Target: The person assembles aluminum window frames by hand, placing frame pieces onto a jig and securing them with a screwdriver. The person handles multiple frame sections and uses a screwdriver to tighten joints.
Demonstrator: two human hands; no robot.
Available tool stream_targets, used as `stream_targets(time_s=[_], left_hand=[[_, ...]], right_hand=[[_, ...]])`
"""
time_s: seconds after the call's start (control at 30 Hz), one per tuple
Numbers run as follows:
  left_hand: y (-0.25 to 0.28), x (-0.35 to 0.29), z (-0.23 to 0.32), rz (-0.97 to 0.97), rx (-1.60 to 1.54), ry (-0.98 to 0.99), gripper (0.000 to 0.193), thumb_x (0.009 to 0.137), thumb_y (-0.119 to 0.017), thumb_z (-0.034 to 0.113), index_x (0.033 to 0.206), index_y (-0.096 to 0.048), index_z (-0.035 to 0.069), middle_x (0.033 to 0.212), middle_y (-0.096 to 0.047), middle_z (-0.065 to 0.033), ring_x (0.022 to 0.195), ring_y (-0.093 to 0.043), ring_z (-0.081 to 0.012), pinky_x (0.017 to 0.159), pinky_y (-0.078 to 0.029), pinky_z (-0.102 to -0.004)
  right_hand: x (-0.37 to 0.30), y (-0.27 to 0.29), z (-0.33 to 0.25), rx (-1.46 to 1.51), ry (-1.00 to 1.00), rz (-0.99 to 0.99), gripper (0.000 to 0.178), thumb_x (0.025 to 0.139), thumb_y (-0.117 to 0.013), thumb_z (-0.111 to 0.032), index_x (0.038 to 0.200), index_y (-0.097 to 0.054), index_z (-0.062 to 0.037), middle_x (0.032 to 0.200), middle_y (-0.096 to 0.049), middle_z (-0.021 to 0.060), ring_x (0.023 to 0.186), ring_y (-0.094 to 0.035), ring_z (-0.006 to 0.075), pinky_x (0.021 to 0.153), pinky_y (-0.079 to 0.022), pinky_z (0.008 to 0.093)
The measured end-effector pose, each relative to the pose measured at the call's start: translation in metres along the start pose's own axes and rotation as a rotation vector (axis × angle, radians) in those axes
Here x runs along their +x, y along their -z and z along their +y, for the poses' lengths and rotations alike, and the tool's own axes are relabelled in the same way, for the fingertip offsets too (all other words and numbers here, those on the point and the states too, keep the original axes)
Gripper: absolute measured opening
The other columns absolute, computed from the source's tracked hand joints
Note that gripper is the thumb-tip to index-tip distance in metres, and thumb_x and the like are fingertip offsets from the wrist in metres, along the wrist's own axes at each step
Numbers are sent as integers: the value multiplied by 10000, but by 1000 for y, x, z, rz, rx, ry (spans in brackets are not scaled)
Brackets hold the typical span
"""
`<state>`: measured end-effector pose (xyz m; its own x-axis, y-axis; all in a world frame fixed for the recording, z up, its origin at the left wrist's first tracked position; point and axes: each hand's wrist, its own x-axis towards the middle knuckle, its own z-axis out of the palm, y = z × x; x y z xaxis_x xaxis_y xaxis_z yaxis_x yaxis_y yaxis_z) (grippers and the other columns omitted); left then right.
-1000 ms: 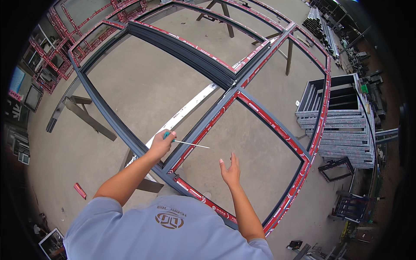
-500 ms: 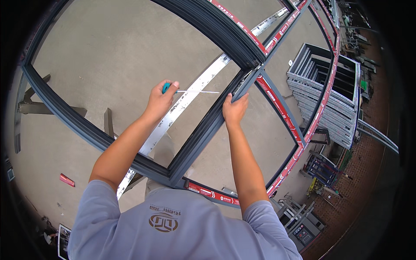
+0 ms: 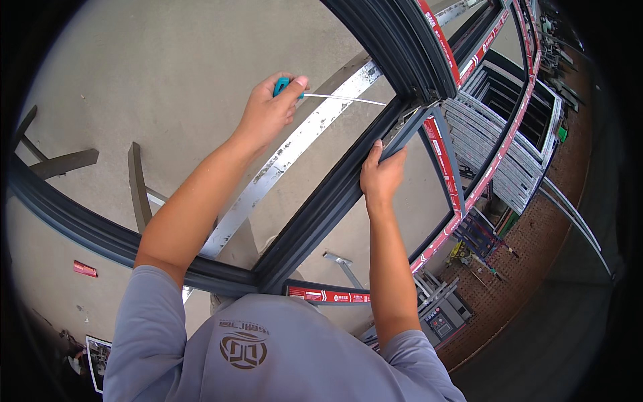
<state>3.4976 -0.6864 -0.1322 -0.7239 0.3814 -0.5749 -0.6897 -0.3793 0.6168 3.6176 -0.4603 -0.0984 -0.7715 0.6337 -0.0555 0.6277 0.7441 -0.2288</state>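
My left hand [image 3: 264,117] is closed round the teal handle of a screwdriver [image 3: 281,86]. Its long thin shaft points right, and the tip lies close to the inner edge of a dark grey frame bar [image 3: 315,208]; whether it touches I cannot tell. My right hand [image 3: 382,175] grips the edge of a sash [image 3: 410,131] against that bar, thumb on the near side, other fingers partly hidden. Just beyond the thumb, a silvery metal fitting [image 3: 404,120] shows in the gap near the corner where the bars meet.
Red printed tape [image 3: 439,157] runs along several frame members. Below the frame, a scuffed white metal beam [image 3: 295,154] crosses diagonally, with brown supports [image 3: 139,187] at left. To the right stand stacked frames [image 3: 502,144] and a grey machine [image 3: 442,318]. A red piece [image 3: 85,269] lies on the floor.
Both hands have moved farther forward, toward the frame's corner. The screwdriver tip has come nearer the bar and fitting, and the whole view has shifted. Both grips stay the same.
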Motion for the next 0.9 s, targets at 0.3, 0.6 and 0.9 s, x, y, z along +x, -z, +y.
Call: stream_targets(time_s=[0.3, 0.6, 0.9], left_hand=[[-24, 7, -40, -50, 25, -54, 324, 1000, -680, 371, 985, -663, 48, 690, -479, 61, 614, -413, -43, 553, -348, -234], [-36, 2, -34, -92, -66, -78, 297, 1056, -586, 320, 1063, -667, 34, 791, -544, 22, 647, -419, -43, 578, -356, -227], [-72, 13, -49, -303, -272, 69, 418, 1058, -390, 418, 858, -557, 91, 754, -491, 0, 589, -360, -82, 579, -348, -249]], right_hand=[[-1, -4, 0, -104, -67, 77, 540, 972, -680, -385, 1268, -574, 54, 970, -742, 244, 895, -731, 422, 810, -555, 452], [0, 2, -14, -16, -131, 21, 502, 962, -676, -328, 1275, -562, 48, 1087, -722, 260, 1016, -713, 419, 920, -529, 461], [10, -18, 3, 297, -132, 27, 595, 943, -644, -220, 1422, -446, 71, 1368, -560, 287, 1255, -568, 436, 1087, -419, 469]])
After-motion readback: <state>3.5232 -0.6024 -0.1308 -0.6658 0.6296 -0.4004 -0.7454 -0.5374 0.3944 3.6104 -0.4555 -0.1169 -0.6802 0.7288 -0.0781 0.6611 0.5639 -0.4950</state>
